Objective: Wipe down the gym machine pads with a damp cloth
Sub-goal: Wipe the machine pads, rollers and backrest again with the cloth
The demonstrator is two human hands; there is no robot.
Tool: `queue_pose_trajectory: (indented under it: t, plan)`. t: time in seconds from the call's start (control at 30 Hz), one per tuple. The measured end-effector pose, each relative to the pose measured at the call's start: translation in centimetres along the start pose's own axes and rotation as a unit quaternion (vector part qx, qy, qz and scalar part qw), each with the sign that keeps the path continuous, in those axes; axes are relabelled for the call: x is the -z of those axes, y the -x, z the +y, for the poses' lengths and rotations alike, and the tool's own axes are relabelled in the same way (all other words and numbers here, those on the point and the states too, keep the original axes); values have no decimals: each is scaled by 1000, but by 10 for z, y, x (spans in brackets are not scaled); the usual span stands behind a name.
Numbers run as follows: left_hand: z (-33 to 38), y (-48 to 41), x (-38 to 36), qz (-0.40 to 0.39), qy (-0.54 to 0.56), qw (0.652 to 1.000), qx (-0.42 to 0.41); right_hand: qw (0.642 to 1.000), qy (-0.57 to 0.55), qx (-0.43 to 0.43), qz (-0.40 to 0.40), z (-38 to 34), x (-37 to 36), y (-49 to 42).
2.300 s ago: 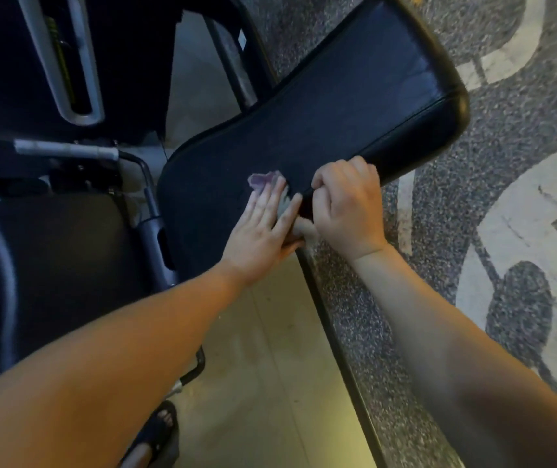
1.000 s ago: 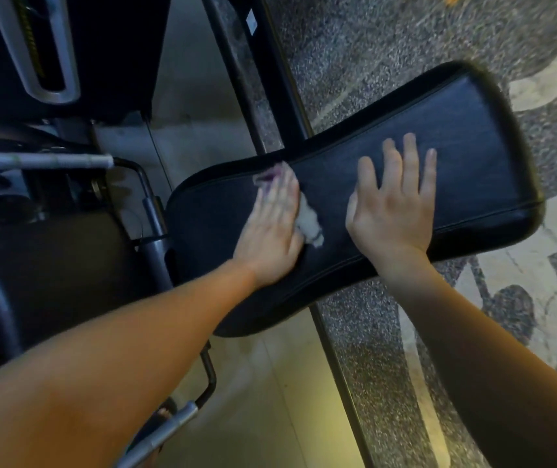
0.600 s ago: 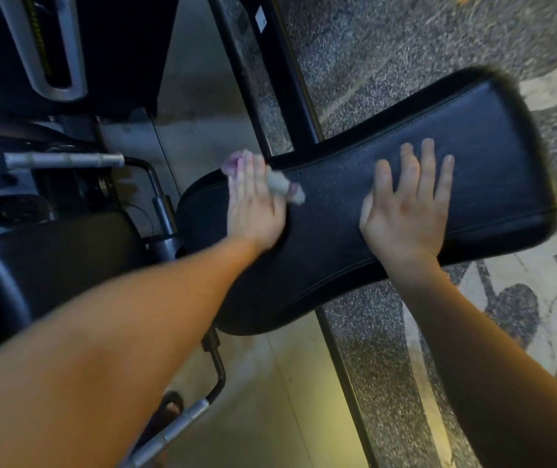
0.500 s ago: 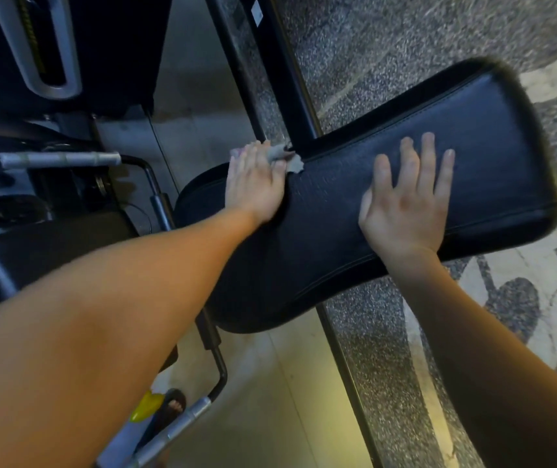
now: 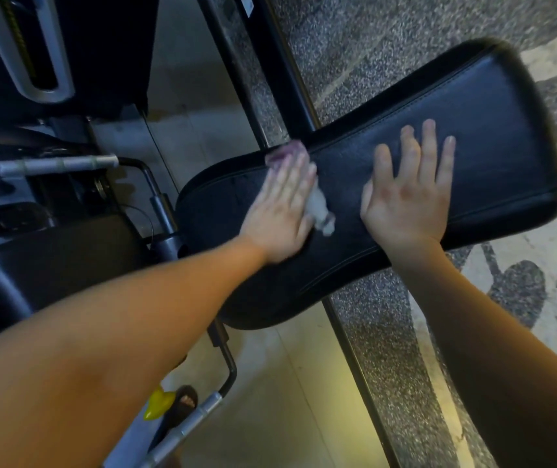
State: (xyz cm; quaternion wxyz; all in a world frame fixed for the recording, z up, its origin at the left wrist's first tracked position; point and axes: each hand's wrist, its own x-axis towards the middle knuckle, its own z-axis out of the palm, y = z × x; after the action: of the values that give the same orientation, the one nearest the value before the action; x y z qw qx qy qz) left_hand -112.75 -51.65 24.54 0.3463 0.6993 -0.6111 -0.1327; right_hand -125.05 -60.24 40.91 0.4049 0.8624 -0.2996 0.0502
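Cloth (image 5: 318,211) lay pressed under my flat left hand (image 5: 279,211) on the black pad (image 5: 493,106), swept back from the far edge toward the middle. My right hand (image 5: 405,201) stayed open, bracing the pad. Narrow end seemed mostly wiped.

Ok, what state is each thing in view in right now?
Long black padded bench pad: lying diagonally across the view, both hands on it.
Crumpled pale cloth with a purple end: pressed onto the bench pad under the left hand, bunched tail sticking out.
Left hand: flat, fingers straight, motion-blurred.
Right hand: flat on the bench pad, fingers spread, apart from the cloth.
Black seat pad at the left: untouched.
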Motion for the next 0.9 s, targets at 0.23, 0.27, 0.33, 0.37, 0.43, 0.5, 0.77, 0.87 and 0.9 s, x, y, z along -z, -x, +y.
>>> queue_pose_trajectory:
  t: [0.23, 0.27, 0.33, 0.37, 0.43, 0.5, 0.77, 0.87, 0.9]
  plan:
    - [-6, -30, 18, 39, 50, 995, 75, 999, 7, 3, -35, 1, 3, -2]
    - [-10, -14, 11, 25, 30, 998, 57, 999, 6, 4, -45, 1, 4, -2]
    - [-26, 26, -5, -24, 0, 999, 42, 998, 8, 2, -60, 1, 7, -2]
    - [-37, 48, -11, -53, -11, 997, 52, 998, 6, -2, -62, 1, 9, -2]
    - [-56, 81, -17, -117, -26, 988, 99, 999, 1, -1, -50, -1, 13, -1]
    - [-62, 93, -19, -158, -34, 978, 133, 999, -14, 13, -34, -2, 15, -1]
    - [-54, 20, 13, -72, 79, 986, 131, 987, -108, 94, -72, -87, 21, -54]
    - [-61, -8, 26, -67, 61, 993, 76, 987, -99, 68, -108, -106, 10, -77]
    - [-69, -13, 26, -70, 52, 994, 61, 986, -89, 63, -124, -109, 4, -82]
